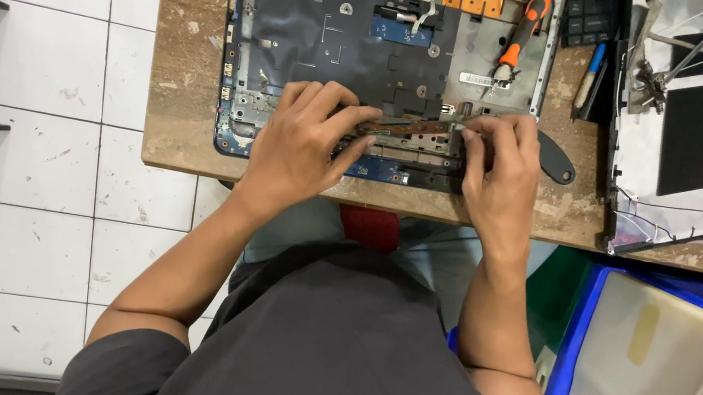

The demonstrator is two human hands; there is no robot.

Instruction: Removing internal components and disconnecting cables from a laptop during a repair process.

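While both hands (405, 154) pinch its ends, the copper strip (414, 127) spans between them.

Orange-handled screwdriver (523, 29) on chassis; detached lid panel (691, 129) right; blue bin (580, 328) below.

Orange-handled screwdriver (523, 29), blue-edged laptop base (246, 59), copper-brown strip (414, 127), worn brown table (190, 31)

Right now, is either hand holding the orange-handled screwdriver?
No. The screwdriver lies untouched on the opened laptop base, while the left hand and right hand both pinch a thin copper-coloured strip.
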